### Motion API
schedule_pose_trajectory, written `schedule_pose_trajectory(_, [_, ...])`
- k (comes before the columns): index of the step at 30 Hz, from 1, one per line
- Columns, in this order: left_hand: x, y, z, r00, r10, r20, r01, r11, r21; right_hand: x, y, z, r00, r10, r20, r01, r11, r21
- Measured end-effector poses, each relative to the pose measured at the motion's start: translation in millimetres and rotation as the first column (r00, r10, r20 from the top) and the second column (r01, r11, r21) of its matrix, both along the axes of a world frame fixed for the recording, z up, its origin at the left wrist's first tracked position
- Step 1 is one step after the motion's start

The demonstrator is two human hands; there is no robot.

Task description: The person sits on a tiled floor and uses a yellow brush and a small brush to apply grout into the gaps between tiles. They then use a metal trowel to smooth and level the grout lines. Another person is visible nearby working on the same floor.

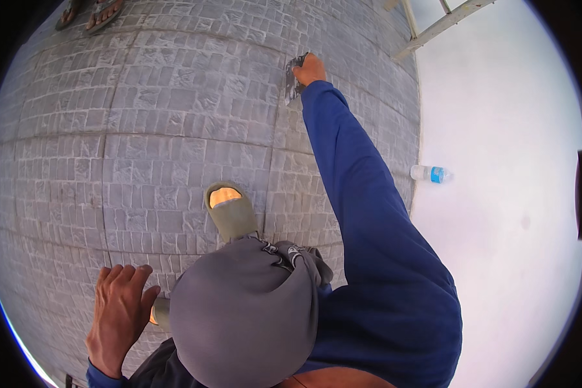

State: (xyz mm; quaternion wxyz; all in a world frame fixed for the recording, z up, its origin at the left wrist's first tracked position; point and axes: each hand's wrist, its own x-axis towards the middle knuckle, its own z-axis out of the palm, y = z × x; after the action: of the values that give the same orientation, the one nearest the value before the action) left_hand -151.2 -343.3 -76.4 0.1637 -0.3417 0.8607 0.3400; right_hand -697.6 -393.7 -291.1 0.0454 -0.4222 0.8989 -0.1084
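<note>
My right arm, in a blue sleeve, stretches far forward over the grey patterned paving. At its end my right hand (311,68) is closed around a flat, mottled dark-and-whitish scraper (293,92), held low over the paving or touching it; I cannot tell which. My left hand (119,310) is at the lower left, empty, its fingers bent a little and the thumb apart. Between my arms a rounded bulge of grey cloth (242,317) fills the lower middle. Beyond it shows an olive slide sandal (232,216) on a foot; part of another lies beside my left hand.
A smooth white surface (498,258) borders the paving on the right. At that border is a clear plastic bottle (432,174) with a blue label. A pale frame (443,29) with bars stands at the upper right. Another person's sandalled feet (100,14) are at the top left.
</note>
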Motion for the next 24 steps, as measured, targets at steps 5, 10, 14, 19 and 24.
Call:
schedule_pose_trajectory(5, [-3.4, -1.0, 0.2, 0.997, 0.059, 0.041, -0.061, 0.997, 0.038, -10.9, -21.7, -3.4, 0.998, 0.059, -0.017, -0.056, 0.985, 0.161])
schedule_pose_trajectory(10, [-7.4, -5.4, -6.0, 1.000, -0.002, 0.030, 0.001, 1.000, 0.029, -13.7, -18.0, 0.5, 0.994, 0.098, 0.044, -0.106, 0.955, 0.276])
schedule_pose_trajectory(14, [-8.6, -8.2, -7.9, 0.998, -0.049, -0.036, 0.050, 0.998, 0.034, -9.8, -6.9, 8.9, 0.989, 0.135, 0.064, -0.149, 0.942, 0.302])
schedule_pose_trajectory(19, [-5.7, -9.2, -9.5, 0.996, -0.053, -0.069, 0.054, 0.998, 0.024, 21.5, 23.5, -3.1, 0.997, 0.044, 0.063, -0.055, 0.982, 0.182])
schedule_pose_trajectory(24, [-1.1, -9.0, -10.0, 0.993, -0.074, -0.092, 0.075, 0.997, 0.000, 33.1, 47.0, -1.9, 0.993, 0.055, 0.101, -0.070, 0.986, 0.154])
